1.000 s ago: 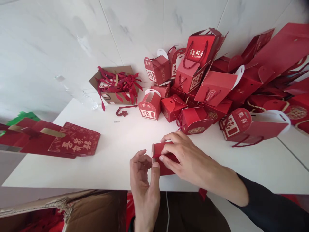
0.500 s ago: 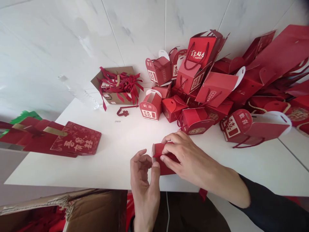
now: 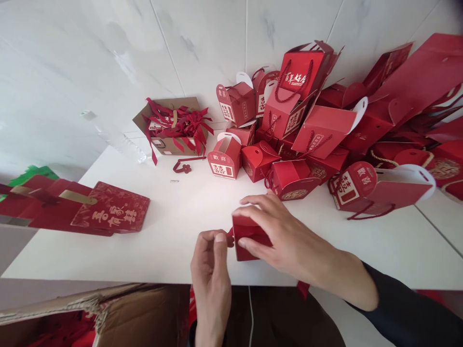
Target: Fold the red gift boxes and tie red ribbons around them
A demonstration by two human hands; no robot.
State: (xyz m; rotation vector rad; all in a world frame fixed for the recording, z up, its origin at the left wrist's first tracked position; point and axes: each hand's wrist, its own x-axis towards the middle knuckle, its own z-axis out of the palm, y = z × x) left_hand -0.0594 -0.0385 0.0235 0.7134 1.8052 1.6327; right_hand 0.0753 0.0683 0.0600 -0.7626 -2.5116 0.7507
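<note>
A small red paper box (image 3: 246, 252) lies near the front edge of the white table. My right hand (image 3: 277, 233) reaches over it from the right, thumb on the near part and fingers bent across the far part, gripping it. At the box's left side a bit of red ribbon (image 3: 230, 233) sticks out. The thumb and fingers of my left hand (image 3: 211, 270) are pinched together on it. Much of the box, including its inside, is hidden under my right hand.
Red gift boxes (image 3: 260, 160) are heaped at the back right. A cardboard box of red ribbons (image 3: 177, 144) stands by the wall, near a loose knotted ribbon (image 3: 183, 166). Red gift bags (image 3: 112, 212) lie at left. A large carton (image 3: 144, 315) stands below the table edge.
My left hand has gone from loosely open beside the box to a pinch on the ribbon at its left side. My right fingers have spread wider over the box.
</note>
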